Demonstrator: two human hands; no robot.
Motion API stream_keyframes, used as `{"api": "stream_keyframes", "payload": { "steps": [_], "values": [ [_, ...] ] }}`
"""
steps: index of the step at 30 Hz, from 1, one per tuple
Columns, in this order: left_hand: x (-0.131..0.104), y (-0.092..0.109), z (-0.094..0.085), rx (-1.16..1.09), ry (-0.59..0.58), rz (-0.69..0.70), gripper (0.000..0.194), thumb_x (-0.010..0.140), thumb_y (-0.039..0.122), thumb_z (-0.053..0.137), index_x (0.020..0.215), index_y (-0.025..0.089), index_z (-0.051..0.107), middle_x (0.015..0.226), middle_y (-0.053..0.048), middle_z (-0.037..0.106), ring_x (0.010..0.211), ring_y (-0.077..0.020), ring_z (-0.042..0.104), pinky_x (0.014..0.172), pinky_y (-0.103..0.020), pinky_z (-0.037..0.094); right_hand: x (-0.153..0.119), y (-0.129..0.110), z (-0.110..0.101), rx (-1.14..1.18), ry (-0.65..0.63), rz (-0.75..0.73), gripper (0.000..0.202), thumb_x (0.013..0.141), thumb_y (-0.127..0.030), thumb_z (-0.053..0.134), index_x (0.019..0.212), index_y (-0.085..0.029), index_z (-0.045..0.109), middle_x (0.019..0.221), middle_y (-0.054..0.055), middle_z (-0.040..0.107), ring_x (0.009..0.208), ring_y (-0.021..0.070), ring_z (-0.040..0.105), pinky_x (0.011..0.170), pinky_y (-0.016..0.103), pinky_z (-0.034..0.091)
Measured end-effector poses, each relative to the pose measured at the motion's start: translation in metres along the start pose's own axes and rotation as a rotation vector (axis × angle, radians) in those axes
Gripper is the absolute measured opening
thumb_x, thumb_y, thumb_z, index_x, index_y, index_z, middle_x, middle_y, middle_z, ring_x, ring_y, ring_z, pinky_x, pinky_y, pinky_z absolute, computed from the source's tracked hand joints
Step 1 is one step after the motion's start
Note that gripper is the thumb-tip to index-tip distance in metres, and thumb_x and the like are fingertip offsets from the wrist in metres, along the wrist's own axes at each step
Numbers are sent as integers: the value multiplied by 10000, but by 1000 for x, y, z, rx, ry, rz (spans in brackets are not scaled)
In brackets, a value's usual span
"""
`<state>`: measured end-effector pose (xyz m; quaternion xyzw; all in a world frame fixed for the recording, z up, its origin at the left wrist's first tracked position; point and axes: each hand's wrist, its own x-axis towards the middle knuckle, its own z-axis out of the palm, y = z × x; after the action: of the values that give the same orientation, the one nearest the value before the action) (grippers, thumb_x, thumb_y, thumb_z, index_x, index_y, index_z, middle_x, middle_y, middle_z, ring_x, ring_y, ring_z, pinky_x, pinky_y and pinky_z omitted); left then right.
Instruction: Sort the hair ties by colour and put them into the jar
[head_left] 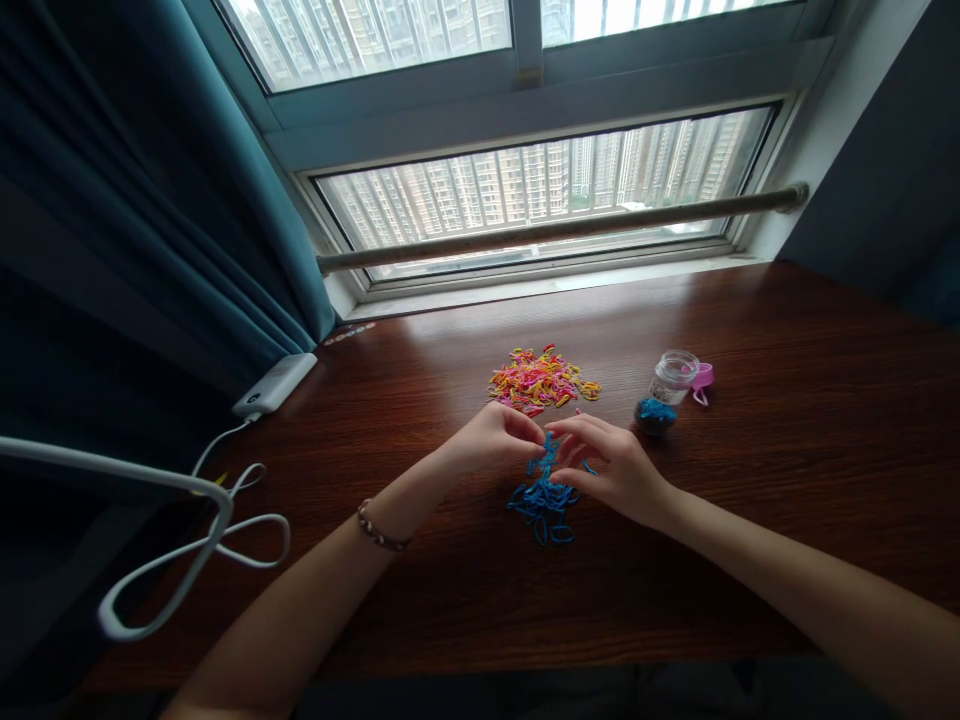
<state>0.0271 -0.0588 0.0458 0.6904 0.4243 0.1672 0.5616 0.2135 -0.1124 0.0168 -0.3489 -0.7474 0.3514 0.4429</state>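
Note:
Blue rubber bands (546,500) lie in a loose pile on the dark wooden table, just below both hands. My left hand (499,438) has its fingers pinched together at the upper edge of the blue pile, on blue bands. Facing it from the right, my right hand (607,462) has thumb and fingers apart around the same bands, with a blue band near its fingers. Beyond the hands sits a pile of pink, yellow and red bands (536,380). A clear jar (667,385) with blue bands at its bottom leans to the right.
A pink lid (703,378) lies beside the jar. At the left are a white power bank (276,385) and a looping white cable (255,520). A blue curtain (187,180) hangs at the left, and a window with a metal rail (555,233) is behind the table (420,600).

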Motion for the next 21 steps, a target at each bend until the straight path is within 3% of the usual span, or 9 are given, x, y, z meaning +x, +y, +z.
{"api": "stream_keyframes", "payload": {
  "steps": [10, 16, 21],
  "values": [
    [-3, -2, 24, -362, 37, -133, 212, 562, 238, 723, 687, 90, 636, 630, -33, 628, 589, -113, 579, 605, -232, 453, -2, 6, 2, -20, 159, -24, 150, 749, -261, 597, 884, -212, 638, 839, 46, 596, 756, 153, 579, 635, 264, 493],
    [-5, 0, 25, -396, -19, -144, 248, 600, 288, 712, 726, 88, 636, 631, -49, 642, 595, -132, 606, 590, -245, 480, -1, 6, 2, 75, 223, 63, 77, 738, -250, 610, 751, -192, 658, 760, 42, 613, 715, 152, 567, 623, 266, 476],
    [-4, -3, 24, -468, 8, -133, 228, 605, 247, 715, 731, 84, 617, 678, -73, 664, 618, -146, 627, 597, -246, 490, 3, 6, -3, 122, 321, 143, 130, 713, -292, 634, 783, -202, 696, 795, 48, 608, 770, 162, 568, 667, 276, 475]
  ]
}}
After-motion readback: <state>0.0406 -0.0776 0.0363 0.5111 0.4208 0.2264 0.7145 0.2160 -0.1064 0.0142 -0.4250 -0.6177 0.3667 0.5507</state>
